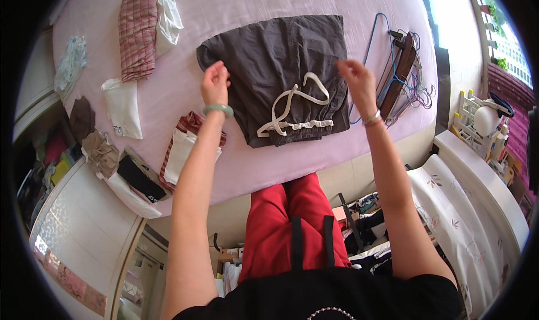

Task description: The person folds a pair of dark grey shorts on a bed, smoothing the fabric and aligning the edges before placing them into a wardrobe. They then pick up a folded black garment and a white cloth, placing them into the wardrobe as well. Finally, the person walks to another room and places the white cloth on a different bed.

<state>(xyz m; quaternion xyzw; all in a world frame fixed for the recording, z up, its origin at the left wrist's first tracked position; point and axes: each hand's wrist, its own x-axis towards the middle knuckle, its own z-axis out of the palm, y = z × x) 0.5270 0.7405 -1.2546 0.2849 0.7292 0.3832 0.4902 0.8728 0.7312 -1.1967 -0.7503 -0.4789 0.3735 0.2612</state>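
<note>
A dark grey garment with a gathered elastic waistband [252,56] lies folded on the pink bed sheet, its waistband towards me. On its lower part rests a white clothes hanger [289,103], hook pointing away. My left hand [215,84] is over the garment's left edge, fingers loosely bent and apart, a green bangle on the wrist. At the right edge my right hand [358,83] has its loosely curled fingers over or beside the cloth; whether they touch it I cannot tell. Neither hand visibly grips anything.
Several hangers [401,67] lie heaped on the right. Folded clothes lie on the left: a red checked garment [137,33], a white one [124,109] and a black one [140,176]. The bed [252,171] ends just before my legs. A white ledge [477,179] stands at the right.
</note>
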